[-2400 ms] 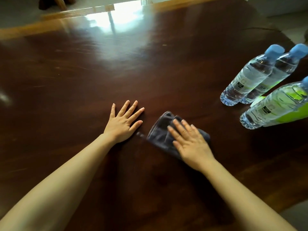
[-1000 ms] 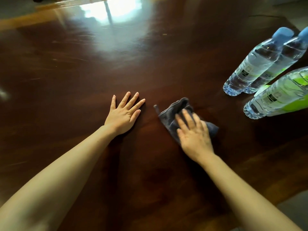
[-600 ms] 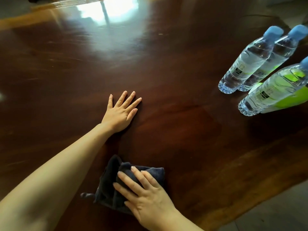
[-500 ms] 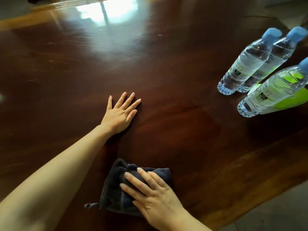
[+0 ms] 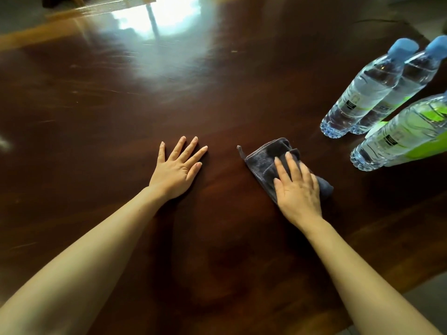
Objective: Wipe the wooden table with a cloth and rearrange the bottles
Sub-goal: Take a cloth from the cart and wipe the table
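A dark wooden table (image 5: 217,97) fills the view. My right hand (image 5: 297,189) presses flat on a crumpled dark grey cloth (image 5: 266,160) at centre right of the table. My left hand (image 5: 177,169) lies flat on the bare wood with fingers spread, to the left of the cloth and apart from it. Three clear water bottles with blue caps stand at the far right: one (image 5: 362,93) at the left of the group, a second (image 5: 396,93) close behind it, and a third (image 5: 401,134) nearer to me.
A green thing (image 5: 433,151) shows behind the nearest bottle. The table's near right edge (image 5: 399,286) runs diagonally, with grey floor beyond it. Bright window glare reflects off the far part of the table (image 5: 157,18).
My right hand has slid the cloth from the near edge of the table back out to the right, towards the bottles. My left hand has stayed planted in place.
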A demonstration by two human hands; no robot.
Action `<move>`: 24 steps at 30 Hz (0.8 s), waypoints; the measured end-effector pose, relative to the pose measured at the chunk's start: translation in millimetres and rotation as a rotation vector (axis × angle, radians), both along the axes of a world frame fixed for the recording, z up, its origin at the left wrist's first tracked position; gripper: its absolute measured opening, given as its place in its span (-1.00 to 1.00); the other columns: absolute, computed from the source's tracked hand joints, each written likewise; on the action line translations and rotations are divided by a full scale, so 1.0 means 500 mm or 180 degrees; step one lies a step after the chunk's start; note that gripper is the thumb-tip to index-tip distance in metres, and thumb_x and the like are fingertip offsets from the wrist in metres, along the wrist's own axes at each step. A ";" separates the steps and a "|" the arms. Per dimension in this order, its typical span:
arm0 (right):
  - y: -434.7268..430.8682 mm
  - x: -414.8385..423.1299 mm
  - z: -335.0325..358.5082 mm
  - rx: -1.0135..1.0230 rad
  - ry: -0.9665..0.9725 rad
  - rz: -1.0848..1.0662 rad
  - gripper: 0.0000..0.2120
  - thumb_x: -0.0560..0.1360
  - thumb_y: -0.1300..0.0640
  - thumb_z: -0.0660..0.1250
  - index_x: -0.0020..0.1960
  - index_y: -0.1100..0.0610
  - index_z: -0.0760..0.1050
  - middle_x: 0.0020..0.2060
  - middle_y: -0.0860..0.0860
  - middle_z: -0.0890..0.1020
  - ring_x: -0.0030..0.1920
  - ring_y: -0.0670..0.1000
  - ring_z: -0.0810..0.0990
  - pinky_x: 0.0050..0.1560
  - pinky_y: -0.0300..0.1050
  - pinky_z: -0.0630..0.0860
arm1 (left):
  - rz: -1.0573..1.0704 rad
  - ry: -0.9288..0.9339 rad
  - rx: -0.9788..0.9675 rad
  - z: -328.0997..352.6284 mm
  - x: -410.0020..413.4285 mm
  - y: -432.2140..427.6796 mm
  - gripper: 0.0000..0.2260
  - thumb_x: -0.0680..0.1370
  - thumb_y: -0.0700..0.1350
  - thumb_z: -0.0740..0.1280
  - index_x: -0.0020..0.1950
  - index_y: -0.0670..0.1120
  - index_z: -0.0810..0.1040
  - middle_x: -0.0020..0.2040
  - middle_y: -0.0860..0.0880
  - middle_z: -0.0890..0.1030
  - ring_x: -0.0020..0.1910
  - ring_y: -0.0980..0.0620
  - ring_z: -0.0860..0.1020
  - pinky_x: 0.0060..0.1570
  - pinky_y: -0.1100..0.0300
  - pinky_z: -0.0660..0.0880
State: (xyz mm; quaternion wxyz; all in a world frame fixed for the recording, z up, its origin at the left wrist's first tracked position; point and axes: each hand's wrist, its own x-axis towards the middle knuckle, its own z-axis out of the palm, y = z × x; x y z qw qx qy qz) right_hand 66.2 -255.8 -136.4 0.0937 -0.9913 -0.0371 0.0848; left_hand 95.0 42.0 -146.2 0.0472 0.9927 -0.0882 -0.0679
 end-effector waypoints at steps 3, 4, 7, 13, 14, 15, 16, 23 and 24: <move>0.076 -0.073 0.014 -0.0121 -0.0074 0.0423 -0.51 0.58 -0.02 0.04 0.48 -0.01 0.08 0.52 0.02 0.12 0.47 0.16 0.16 0.40 0.08 0.17 | -0.0016 -0.0034 0.0008 -0.001 0.001 0.001 -0.57 0.51 0.25 -0.34 0.39 0.33 -0.26 0.55 0.16 -0.11 0.52 0.07 -0.20 0.46 -0.22 -0.25; 0.112 -0.115 0.020 -0.0116 -0.0073 0.0661 -0.52 0.55 -0.03 0.03 0.46 0.00 0.15 0.49 0.03 0.20 0.44 0.17 0.24 0.38 0.05 0.22 | -0.0029 -0.0044 0.0036 -0.003 0.002 0.001 -0.58 0.53 0.23 -0.30 0.39 0.32 -0.25 0.55 0.15 -0.10 0.53 0.06 -0.18 0.46 -0.23 -0.24; 0.191 -0.234 0.032 0.0132 0.0072 0.1245 -0.50 0.51 -0.06 0.02 0.43 -0.01 0.24 0.44 -0.01 0.33 0.38 0.14 0.36 0.33 0.02 0.19 | -0.0041 -0.0052 0.0060 -0.005 0.003 0.004 -0.59 0.56 0.20 -0.24 0.39 0.31 -0.26 0.55 0.15 -0.08 0.53 0.05 -0.17 0.45 -0.24 -0.24; 0.183 -0.245 0.059 0.0421 0.0253 0.1360 -0.48 0.54 -0.08 0.06 0.48 -0.06 0.08 0.50 -0.05 0.17 0.46 0.06 0.21 0.45 0.04 0.21 | -0.0085 0.0169 -0.0047 0.011 0.003 -0.001 -0.56 0.60 0.15 -0.12 0.47 0.22 -0.15 0.56 0.09 -0.08 0.53 0.04 -0.19 0.45 -0.18 -0.29; 0.177 -0.243 0.059 0.0684 0.0350 0.1374 -0.43 0.55 -0.06 0.11 0.50 -0.04 0.01 0.52 -0.05 0.08 0.49 0.04 0.11 0.47 0.03 0.14 | -0.0137 0.0141 -0.0264 0.023 -0.003 -0.008 -0.55 0.62 0.11 -0.05 0.50 0.16 -0.07 0.57 0.06 -0.04 0.53 0.04 -0.17 0.46 -0.14 -0.27; 0.170 -0.240 0.062 0.0899 0.0444 0.1330 -0.38 0.54 -0.03 0.17 0.50 -0.02 -0.04 0.53 -0.03 0.01 0.51 0.02 0.04 0.48 0.01 0.08 | -0.0283 0.0080 -0.0598 0.039 -0.014 -0.019 -0.54 0.62 0.08 0.03 0.51 0.09 0.01 0.56 0.01 0.02 0.53 0.04 -0.12 0.48 -0.09 -0.23; 0.164 -0.239 0.067 0.0980 0.0497 0.1240 -0.33 0.53 -0.02 0.22 0.51 0.02 -0.05 0.53 0.01 -0.01 0.51 0.02 0.02 0.48 -0.01 0.07 | -0.0525 0.0037 -0.0998 0.058 -0.032 -0.031 -0.53 0.61 0.06 0.09 0.50 0.03 0.10 0.55 -0.02 0.11 0.53 0.05 -0.06 0.50 -0.04 -0.15; 0.131 -0.217 0.089 0.0394 0.0151 0.0902 -0.48 0.43 -0.07 0.36 0.29 0.15 0.36 0.25 0.11 0.44 0.26 0.12 0.39 0.31 0.02 0.35 | -0.1907 0.0538 -0.0786 0.111 -0.198 -0.086 -0.29 0.42 0.34 0.23 0.47 0.02 0.19 0.44 0.03 0.37 0.46 0.07 0.22 0.43 0.21 0.08; 0.128 -0.216 0.085 0.0446 0.0188 0.0928 -0.49 0.46 -0.08 0.31 0.32 0.13 0.31 0.26 0.08 0.41 0.27 0.10 0.35 0.33 -0.01 0.31 | -0.1853 0.0512 -0.0695 0.105 -0.204 -0.088 -0.29 0.43 0.30 0.25 0.48 0.02 0.15 0.46 0.02 0.34 0.48 0.06 0.19 0.42 0.23 0.03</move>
